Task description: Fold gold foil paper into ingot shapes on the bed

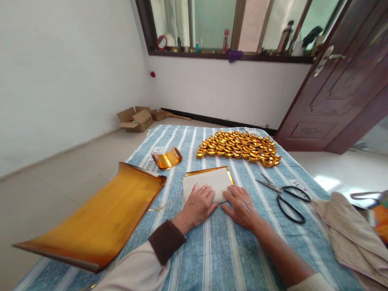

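hands: 2 | scissors: 1 | foil sheets: 3 | gold ingots: perhaps dozens

white walls | window | dark wooden door | pale floor

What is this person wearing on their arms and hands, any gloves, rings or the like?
Both hands are bare: no gloves, and no rings or watch show on the left hand or the right hand. The left arm wears a cream long sleeve ending in a dark brown cuff. The right forearm is uncovered, with a cream sleeve edge pushed up near the elbow.
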A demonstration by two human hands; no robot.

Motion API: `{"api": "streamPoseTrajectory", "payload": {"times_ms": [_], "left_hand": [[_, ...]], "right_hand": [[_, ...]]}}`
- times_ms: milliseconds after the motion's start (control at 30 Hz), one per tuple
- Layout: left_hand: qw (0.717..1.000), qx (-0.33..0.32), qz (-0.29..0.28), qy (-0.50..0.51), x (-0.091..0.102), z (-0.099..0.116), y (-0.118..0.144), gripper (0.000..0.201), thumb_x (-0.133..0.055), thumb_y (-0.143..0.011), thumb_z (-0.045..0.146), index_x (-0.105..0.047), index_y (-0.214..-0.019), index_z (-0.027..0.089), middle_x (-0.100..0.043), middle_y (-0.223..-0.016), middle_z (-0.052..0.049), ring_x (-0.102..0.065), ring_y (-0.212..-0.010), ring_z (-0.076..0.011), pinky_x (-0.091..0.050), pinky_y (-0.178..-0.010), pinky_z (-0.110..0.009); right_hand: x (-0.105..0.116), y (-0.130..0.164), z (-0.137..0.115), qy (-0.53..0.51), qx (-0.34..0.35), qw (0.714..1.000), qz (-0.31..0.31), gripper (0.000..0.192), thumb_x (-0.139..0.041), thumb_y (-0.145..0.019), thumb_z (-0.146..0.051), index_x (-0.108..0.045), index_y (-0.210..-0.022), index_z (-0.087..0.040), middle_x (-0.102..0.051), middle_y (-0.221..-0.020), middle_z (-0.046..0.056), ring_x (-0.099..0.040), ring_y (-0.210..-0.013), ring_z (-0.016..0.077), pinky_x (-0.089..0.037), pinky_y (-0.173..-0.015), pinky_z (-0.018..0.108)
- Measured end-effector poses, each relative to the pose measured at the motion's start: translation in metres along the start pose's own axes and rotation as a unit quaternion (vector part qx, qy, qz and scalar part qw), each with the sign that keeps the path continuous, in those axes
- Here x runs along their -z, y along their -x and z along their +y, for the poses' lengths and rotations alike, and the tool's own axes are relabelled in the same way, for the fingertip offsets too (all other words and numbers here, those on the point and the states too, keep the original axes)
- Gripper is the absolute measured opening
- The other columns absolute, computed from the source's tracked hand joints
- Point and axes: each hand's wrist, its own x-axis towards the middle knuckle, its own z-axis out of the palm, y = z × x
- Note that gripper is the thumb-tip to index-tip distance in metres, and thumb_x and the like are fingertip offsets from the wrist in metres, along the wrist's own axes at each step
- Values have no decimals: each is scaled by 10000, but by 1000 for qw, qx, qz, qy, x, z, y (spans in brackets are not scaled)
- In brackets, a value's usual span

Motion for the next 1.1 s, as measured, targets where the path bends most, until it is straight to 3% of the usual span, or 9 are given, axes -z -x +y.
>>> {"api": "streamPoseTrajectory", "payload": {"times_ms": [400, 567, 733, 833, 867, 933, 967, 1033, 1100], "left_hand": [[1000, 5, 19, 8, 12, 13, 8, 191, -458, -972, 288, -590, -965, 150, -666, -929, -85, -641, -900, -247, -424, -913, -475], [1000, 8, 16, 18, 19, 17, 17, 192, -539, -934, 319, -593, -990, 143, -678, -993, -106, -649, -933, -268, -427, -937, -512], [988, 0, 150, 37, 33, 23, 40, 262, -550, -914, 280, -585, -1134, 142, -655, -1198, -171, -608, -1115, -314, -412, -996, -553], [957, 56, 261, 111, 42, 38, 56, 222, -531, -904, 209, -629, -1101, 186, -703, -1098, -126, -644, -1049, -279, -459, -974, -485], [944, 82, 272, 168, 45, 44, 60, 189, -553, -891, 221, -654, -1049, 200, -720, -1021, -106, -664, -987, -264, -493, -931, -446], [900, 165, 230, 331, 48, 57, 64, 123, -603, -857, 280, -685, -910, 204, -723, -887, -84, -685, -846, -243, -547, -797, -387], [857, 230, 180, 425, 49, 63, 64, 137, -629, -842, 313, -689, -880, 196, -717, -849, -79, -687, -797, -234, -557, -738, -365], [697, 360, 100, 612, 50, 70, 59, 250, -652, -824, 377, -685, -972, 179, -718, -890, -90, -696, -784, -235, -558, -613, -319], [536, 415, 84, 730, 48, 73, 52, 329, -702, -778, 404, -670, -989, 153, -712, -949, -110, -691, -821, -234, -555, -586, -300]], "right_hand": [[-12, -4, -25, 23, 110, 990, 82, 209, -426, -950, -142, -603, -1060, -132, -589, -862, 90, -495, -840, 235, -401, -764, 364], [-12, 1, -24, -4, 116, 988, 105, 216, -396, -960, -136, -611, -942, -151, -582, -787, 65, -495, -773, 211, -392, -719, 332], [-4, 7, -21, -6, 87, 986, 143, 227, -395, -950, -99, -612, -952, -166, -606, -786, 65, -543, -814, 205, -403, -710, 315], [0, 8, -25, 4, 56, 984, 170, 209, -421, -940, -95, -618, -948, -163, -608, -764, 62, -553, -793, 206, -406, -693, 318], [1, 8, -28, 6, 48, 983, 178, 208, -426, -937, -92, -621, -948, -164, -606, -756, 61, -553, -780, 204, -406, -685, 317], [3, 8, -35, 2, 41, 981, 191, 214, -430, -931, -90, -627, -948, -170, -599, -740, 56, -551, -758, 199, -407, -667, 314], [4, 9, -40, -4, 40, 980, 193, 217, -430, -927, -91, -629, -947, -174, -595, -735, 54, -550, -751, 199, -409, -661, 313], [6, 10, -50, -24, 44, 981, 189, 217, -426, -923, -100, -629, -937, -177, -586, -731, 55, -545, -737, 201, -418, -649, 314], [8, 12, -62, -51, 54, 983, 171, 212, -421, -920, -109, -620, -902, -181, -574, -724, 52, -535, -705, 198, -425, -631, 314]]}}
